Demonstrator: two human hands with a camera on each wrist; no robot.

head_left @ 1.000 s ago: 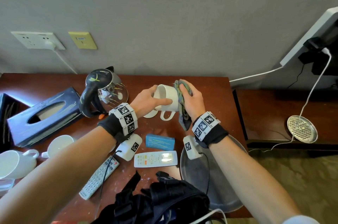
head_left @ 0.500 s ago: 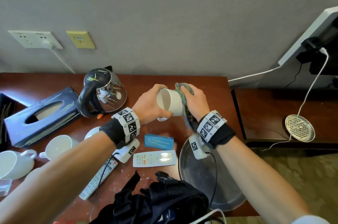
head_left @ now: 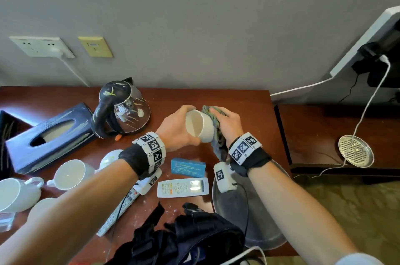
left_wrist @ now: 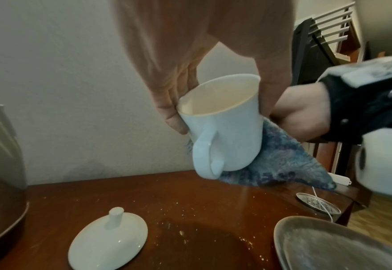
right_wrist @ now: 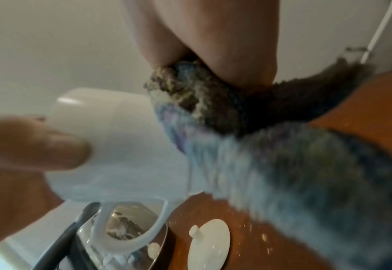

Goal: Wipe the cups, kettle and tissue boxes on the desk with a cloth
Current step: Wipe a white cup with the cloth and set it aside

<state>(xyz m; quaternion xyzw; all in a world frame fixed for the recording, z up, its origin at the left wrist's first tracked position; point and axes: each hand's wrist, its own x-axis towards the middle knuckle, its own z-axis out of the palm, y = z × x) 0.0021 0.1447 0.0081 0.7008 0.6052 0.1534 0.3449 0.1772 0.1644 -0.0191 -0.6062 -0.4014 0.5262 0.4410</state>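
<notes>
My left hand (head_left: 179,129) grips a white cup (head_left: 200,126) by its rim above the middle of the desk, its mouth tilted toward me. In the left wrist view the cup (left_wrist: 227,131) has its handle pointing down. My right hand (head_left: 225,123) holds a blue-green cloth (head_left: 213,117) against the cup's base; the cloth (right_wrist: 282,155) hangs below the cup. A glass kettle (head_left: 121,111) with a black handle stands at the back left. Left of it lies a dark tissue box (head_left: 52,137). Two more white cups (head_left: 71,175) (head_left: 16,194) sit at the left front.
A white cup lid (left_wrist: 108,243) lies on the wooden desk (head_left: 249,100) under my left wrist. Two remotes (head_left: 183,188) (head_left: 118,212), a small blue box (head_left: 187,167), a round metal tray (head_left: 259,228) and a black bag (head_left: 188,241) crowd the front. A lower side table (head_left: 313,135) stands right.
My left hand has turned the cup, so its handle is hidden in the head view and its mouth faces me more. The right hand with the cloth stays pressed on the base.
</notes>
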